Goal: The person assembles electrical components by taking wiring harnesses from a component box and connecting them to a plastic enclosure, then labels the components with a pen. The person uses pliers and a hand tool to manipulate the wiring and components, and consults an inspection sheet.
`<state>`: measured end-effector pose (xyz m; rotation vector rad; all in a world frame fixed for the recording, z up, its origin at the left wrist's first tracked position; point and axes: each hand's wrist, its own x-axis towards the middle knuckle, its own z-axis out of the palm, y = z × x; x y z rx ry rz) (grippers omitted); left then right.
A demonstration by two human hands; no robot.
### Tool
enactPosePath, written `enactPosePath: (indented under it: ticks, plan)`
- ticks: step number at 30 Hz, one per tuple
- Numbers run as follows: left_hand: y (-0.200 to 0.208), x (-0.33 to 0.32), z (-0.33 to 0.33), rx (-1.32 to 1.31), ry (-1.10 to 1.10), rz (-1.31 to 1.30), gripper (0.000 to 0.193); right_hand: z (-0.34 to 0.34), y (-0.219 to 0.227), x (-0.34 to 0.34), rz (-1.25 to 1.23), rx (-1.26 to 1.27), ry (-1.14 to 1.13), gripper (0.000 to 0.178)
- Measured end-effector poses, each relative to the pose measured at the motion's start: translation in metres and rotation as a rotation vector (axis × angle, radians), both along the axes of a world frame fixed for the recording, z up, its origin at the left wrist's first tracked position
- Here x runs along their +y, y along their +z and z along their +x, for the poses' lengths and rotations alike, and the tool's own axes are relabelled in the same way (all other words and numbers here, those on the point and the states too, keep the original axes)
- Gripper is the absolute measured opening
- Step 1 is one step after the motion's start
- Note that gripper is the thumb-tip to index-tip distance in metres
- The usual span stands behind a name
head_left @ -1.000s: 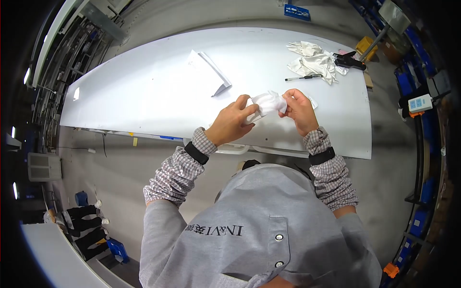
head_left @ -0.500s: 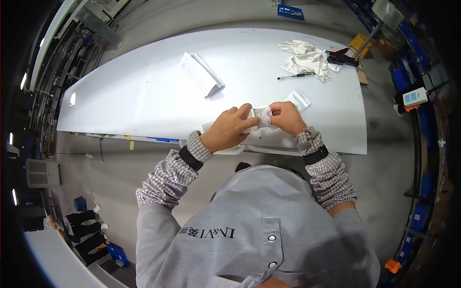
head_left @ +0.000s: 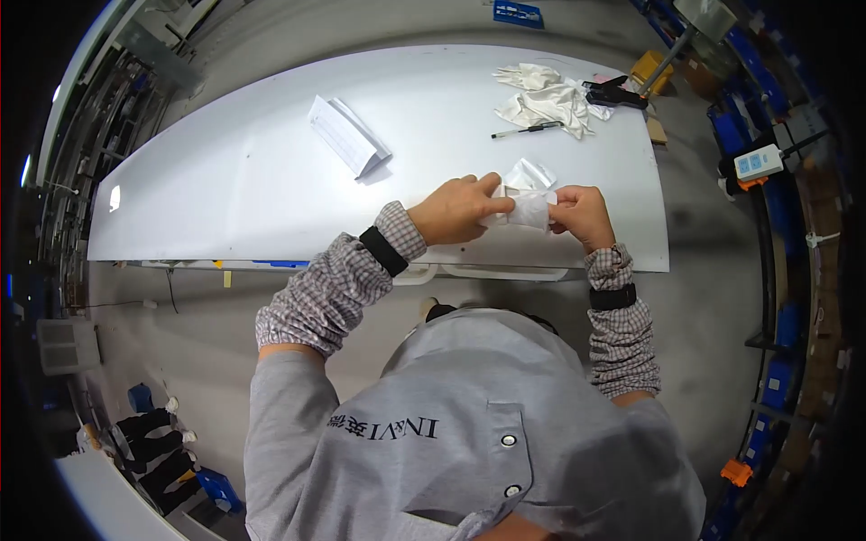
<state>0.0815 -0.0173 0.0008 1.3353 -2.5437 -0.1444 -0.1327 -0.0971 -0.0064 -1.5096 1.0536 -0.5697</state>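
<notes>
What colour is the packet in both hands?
White; the packet shows best in the head view, between left hand and right hand.

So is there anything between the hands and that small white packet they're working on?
Nothing visible. The left hand and right hand both grip the small white packet directly, just above the white table. A clear bag lies behind it, beyond the hands.

A small folded piece (head_left: pixel 529 209) is held between the left hand (head_left: pixel 460 209) and right hand (head_left: pixel 584 215) at the table's (head_left: pixel 225 189) near edge, a flat packet (head_left: pixel 529 173) just behind, a folded box (head_left: pixel 347 135) further left, gloves (head_left: pixel 544 97) and a pen (head_left: pixel 528 131) far right.
</notes>
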Motion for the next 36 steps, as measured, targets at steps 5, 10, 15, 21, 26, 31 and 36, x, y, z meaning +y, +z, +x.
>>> enactPosePath:
  ticks: [5,10,15,21,26,31,36]
  plan:
    - [-0.007,-0.002,0.029,-0.101,0.086,0.024,0.041,-0.038,-0.011,-0.016,-0.039,-0.139,-0.144,0.022]
    - [-0.014,0.002,0.052,-0.371,0.201,-0.274,0.039,-0.060,-0.005,-0.016,0.278,-0.402,-0.135,0.019]
    - [-0.001,0.001,-0.018,1.492,0.398,0.432,0.046,-0.020,-0.003,0.048,0.435,-0.593,0.060,0.025]
    - [-0.007,0.002,-0.068,2.071,0.535,0.243,0.057,-0.001,-0.010,0.088,0.499,-0.629,0.028,0.025]
    - [-0.018,0.013,-0.069,2.004,0.597,0.284,0.059,-0.008,-0.024,0.085,0.523,-0.423,0.105,0.031]
    - [-0.025,0.035,-0.097,1.785,0.545,0.843,0.058,-0.018,-0.023,0.061,-0.318,-0.210,0.122,0.043]
    - [-0.017,0.055,-0.122,1.671,0.472,0.916,0.068,-0.041,-0.016,0.060,-0.295,-0.273,0.154,0.034]
